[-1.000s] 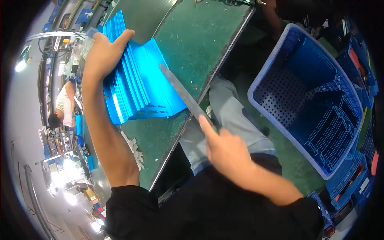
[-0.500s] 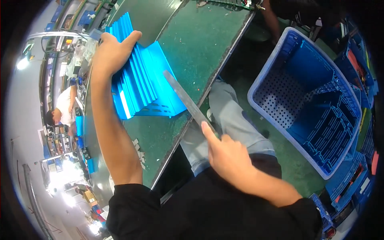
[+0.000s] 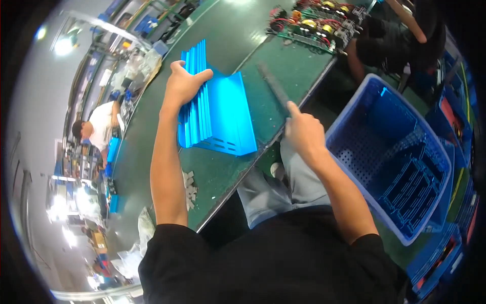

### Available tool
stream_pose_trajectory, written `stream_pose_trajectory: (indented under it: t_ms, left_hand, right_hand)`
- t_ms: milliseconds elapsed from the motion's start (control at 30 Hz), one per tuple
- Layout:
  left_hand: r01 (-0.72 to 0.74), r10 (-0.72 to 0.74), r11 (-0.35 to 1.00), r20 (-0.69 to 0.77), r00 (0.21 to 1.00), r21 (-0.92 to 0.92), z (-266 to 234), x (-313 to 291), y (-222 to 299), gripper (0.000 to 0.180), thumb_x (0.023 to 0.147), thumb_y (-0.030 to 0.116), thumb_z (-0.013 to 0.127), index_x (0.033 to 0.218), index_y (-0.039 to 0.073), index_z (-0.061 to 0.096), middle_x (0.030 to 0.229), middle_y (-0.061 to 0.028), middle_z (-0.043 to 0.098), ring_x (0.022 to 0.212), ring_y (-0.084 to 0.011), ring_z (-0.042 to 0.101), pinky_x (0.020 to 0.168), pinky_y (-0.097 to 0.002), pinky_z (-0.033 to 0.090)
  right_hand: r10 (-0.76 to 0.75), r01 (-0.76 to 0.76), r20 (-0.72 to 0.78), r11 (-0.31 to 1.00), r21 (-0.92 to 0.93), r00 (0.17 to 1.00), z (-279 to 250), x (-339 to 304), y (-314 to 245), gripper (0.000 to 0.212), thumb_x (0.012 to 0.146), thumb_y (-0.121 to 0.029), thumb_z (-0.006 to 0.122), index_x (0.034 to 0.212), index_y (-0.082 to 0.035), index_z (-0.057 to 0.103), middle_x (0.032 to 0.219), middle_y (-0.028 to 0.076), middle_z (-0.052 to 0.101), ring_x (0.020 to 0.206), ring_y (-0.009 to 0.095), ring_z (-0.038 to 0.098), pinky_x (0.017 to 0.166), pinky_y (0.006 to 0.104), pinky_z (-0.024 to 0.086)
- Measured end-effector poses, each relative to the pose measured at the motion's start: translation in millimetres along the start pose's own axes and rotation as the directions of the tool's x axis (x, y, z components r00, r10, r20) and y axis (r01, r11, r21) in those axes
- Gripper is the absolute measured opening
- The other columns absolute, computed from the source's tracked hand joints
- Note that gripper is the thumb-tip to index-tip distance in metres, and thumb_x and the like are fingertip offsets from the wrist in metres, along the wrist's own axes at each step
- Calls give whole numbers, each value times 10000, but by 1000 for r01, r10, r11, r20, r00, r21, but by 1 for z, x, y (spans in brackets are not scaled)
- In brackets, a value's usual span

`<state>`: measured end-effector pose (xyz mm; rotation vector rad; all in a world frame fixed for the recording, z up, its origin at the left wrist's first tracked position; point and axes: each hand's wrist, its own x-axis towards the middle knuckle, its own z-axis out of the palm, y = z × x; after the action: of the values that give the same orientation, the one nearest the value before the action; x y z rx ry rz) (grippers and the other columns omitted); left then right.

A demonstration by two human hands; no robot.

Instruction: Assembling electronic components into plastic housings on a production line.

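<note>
My left hand (image 3: 183, 87) is closed over the top of a stack of bright blue bent sheet-metal panels (image 3: 197, 119), thumb on the right side. The stack stands on the green worktable (image 3: 217, 177), its panels nested close together. The rightmost blue panel (image 3: 230, 114) shows its broad face and a slotted lower flange. In my right hand (image 3: 306, 133) is a long, flat grey file (image 3: 274, 83), slightly blurred and pointing up and left. Its blade is over the table to the right of the panels, apart from them. My fingers hide the file's handle end.
Small grey pieces (image 3: 189, 190) lie near my left forearm. Circuit boards with coils and wires (image 3: 319, 25) sit at the table's far end. A blue plastic crate (image 3: 331, 133) holding dark blue panels stands right of the table. Two other people work nearby, far right and left.
The file has moved from in front of the rightmost panel to away on its right, farther up the table. My left hand keeps its hold on the stack. The whole view has shifted.
</note>
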<state>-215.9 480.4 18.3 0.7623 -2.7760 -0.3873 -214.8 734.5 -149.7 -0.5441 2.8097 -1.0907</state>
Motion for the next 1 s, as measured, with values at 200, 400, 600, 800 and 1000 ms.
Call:
stream_pose_trajectory:
  t_ms: [200, 400, 600, 800, 1000]
  left_hand:
    - [167, -122, 940, 164, 979, -297, -46, -34, -102, 599, 621, 410, 743, 971, -66, 639, 910, -206, 663, 842, -262, 643, 770, -364, 488]
    - [110, -359, 854, -424, 831, -508, -139, -118, -209, 315, 648, 280, 693, 854, 44, 661, 753, -30, 614, 704, -171, 569, 635, -329, 455]
    - [110, -659, 608, -422, 623, -786, -185, -253, -343, 149, 649, 117, 659, 753, 14, 633, 756, -22, 566, 716, -121, 540, 607, -277, 435]
    - [330, -472, 833, -882, 4, -444, -95, -333, -355, 487, 627, 72, 669, 1043, -116, 497, 962, -182, 578, 812, -217, 546, 708, -359, 464]
    - [159, -461, 864, -877, -136, -478, -57, -367, -367, 575, 674, 109, 614, 1151, -134, 406, 1019, -207, 502, 895, -269, 512, 805, -394, 447]
  right_hand:
    - [-45, 53, 75, 993, -105, 996, 6, 15, -1, 516, 843, -196, 550, 1332, -88, 423, 876, 278, 643, 836, 460, 628, 760, 535, 484]
    - [-130, 150, 97, 956, -253, 987, 12, 14, 5, 543, 864, -181, 527, 1384, -122, 380, 941, 284, 646, 890, 468, 617, 803, 516, 477]
    - [-154, 185, 122, 935, -301, 980, 24, 27, 13, 571, 847, -148, 526, 1401, -83, 401, 1020, 279, 642, 965, 441, 612, 847, 482, 471]
    - [-182, 196, 107, 971, -139, 977, 24, 20, -18, 530, 849, -191, 524, 1352, -46, 441, 1033, 282, 639, 978, 431, 610, 848, 471, 461]
    - [-159, 208, 195, 943, -261, 968, 25, 26, -12, 504, 907, -256, 507, 1358, -54, 408, 927, 281, 645, 924, 451, 606, 811, 484, 449]
